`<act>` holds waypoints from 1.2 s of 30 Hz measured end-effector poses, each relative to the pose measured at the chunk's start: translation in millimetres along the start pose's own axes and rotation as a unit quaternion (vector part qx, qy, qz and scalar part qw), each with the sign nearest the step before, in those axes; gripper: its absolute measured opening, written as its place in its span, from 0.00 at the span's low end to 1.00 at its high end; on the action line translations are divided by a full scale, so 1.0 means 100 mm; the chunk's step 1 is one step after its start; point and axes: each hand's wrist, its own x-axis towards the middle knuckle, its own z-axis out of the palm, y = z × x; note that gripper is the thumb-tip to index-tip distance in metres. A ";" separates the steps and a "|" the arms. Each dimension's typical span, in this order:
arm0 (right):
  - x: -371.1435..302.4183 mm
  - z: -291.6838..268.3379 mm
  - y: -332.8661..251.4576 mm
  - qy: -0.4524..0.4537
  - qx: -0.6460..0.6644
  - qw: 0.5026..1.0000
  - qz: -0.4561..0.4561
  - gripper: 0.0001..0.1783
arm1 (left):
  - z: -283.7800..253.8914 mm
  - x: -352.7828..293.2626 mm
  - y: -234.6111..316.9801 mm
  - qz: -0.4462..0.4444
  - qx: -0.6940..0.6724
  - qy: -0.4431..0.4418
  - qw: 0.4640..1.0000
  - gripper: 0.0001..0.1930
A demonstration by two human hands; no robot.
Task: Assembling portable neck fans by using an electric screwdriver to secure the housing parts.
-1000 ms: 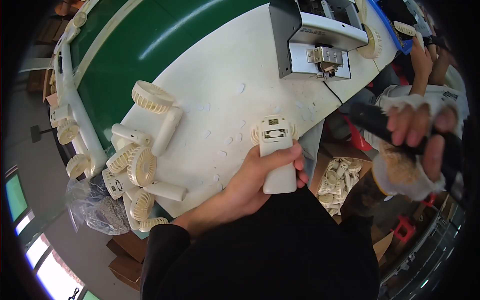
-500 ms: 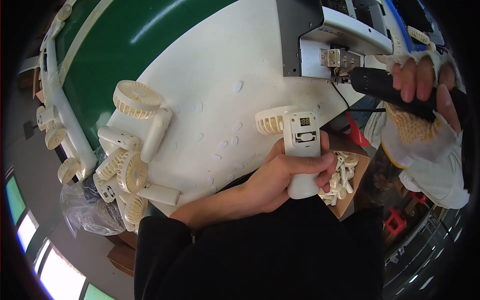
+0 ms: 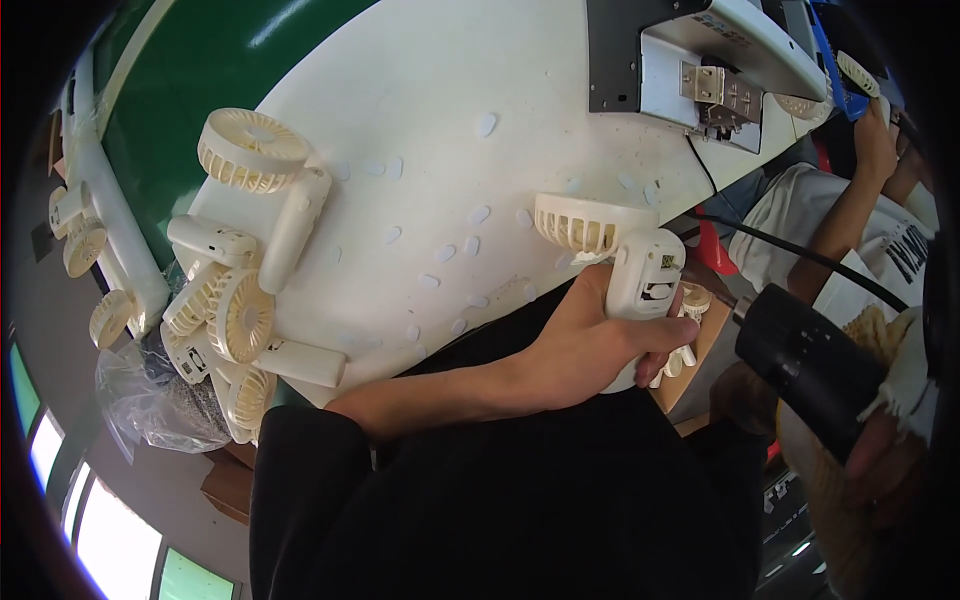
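My left hand (image 3: 590, 345) is closed round the handle of a cream handheld fan (image 3: 640, 285). The fan's round head points left, and a small display window and a slot show on the handle's upper face. At the right, my right hand (image 3: 885, 455), in a partly fingerless knit glove, grips a black electric screwdriver (image 3: 810, 360). Its short metal tip points up-left toward the fan but stays apart from it. The glove and the dark rim hide part of this hand.
Several cream fans (image 3: 240, 315) lie piled at the table's left. Small pale oval pieces dot the white table (image 3: 450, 100). A grey-and-black screw feeder (image 3: 640, 70) stands at the back right. A cardboard box (image 3: 706, 350) holds more fans. Beyond the black cord is a co-worker's arm (image 3: 840, 235).
My right hand has brought the screwdriver down from beside the screw feeder, its tip now turned toward the fan. My left hand and fan have shifted slightly right; the view has shifted too.
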 end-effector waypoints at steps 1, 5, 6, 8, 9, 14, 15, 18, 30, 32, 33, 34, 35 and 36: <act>0.00 0.06 0.05 -0.003 -0.002 1.000 0.001 0.08 | -0.01 -0.01 0.00 0.001 -0.004 0.000 1.000 0.08; 0.09 0.16 0.03 -0.010 -0.012 1.000 -0.002 0.08 | 0.01 -0.01 -0.01 0.004 -0.006 -0.007 1.000 0.06; 0.11 0.21 0.12 -0.012 -0.014 1.000 -0.003 0.08 | 0.02 -0.01 -0.02 0.008 -0.004 -0.008 1.000 0.06; 0.12 0.29 0.11 -0.018 -0.018 1.000 -0.004 0.07 | 0.02 -0.01 -0.02 0.013 -0.002 -0.010 1.000 0.06; 0.16 0.35 0.16 -0.021 -0.020 1.000 -0.005 0.07 | 0.03 -0.01 -0.02 0.012 0.001 -0.005 1.000 0.06; 0.25 0.59 0.26 -0.036 -0.026 0.999 -0.006 0.07 | 0.01 0.00 -0.02 -0.003 0.022 0.005 1.000 0.05; 0.26 0.59 0.27 -0.039 -0.027 0.999 -0.006 0.07 | 0.00 0.00 -0.02 -0.010 0.030 0.004 0.999 0.05; 0.29 0.58 0.31 -0.045 -0.029 0.999 -0.004 0.07 | 0.01 0.02 -0.05 -0.003 0.028 0.003 1.000 0.05; 0.61 0.93 0.82 -0.048 -0.031 0.998 0.011 0.06 | 0.00 0.03 -0.05 -0.011 0.024 0.012 1.000 0.07; 0.20 0.38 0.36 -0.048 -0.033 0.998 0.013 0.06 | 0.02 0.02 -0.02 -0.015 0.019 0.011 1.000 0.08; 0.61 0.92 0.85 -0.048 -0.031 0.998 0.013 0.06 | 0.01 0.03 -0.02 -0.020 0.014 0.013 1.000 0.08; 0.60 0.91 0.87 -0.049 -0.030 0.998 0.013 0.06 | 0.00 0.03 -0.01 -0.026 0.009 0.016 1.000 0.08; 0.62 0.94 0.89 -0.052 -0.031 0.998 0.016 0.06 | -0.02 0.01 0.00 -0.029 0.000 0.017 0.999 0.08; 0.62 0.95 0.89 -0.054 -0.032 0.998 0.015 0.06 | -0.03 0.00 0.00 -0.028 -0.001 0.017 0.999 0.08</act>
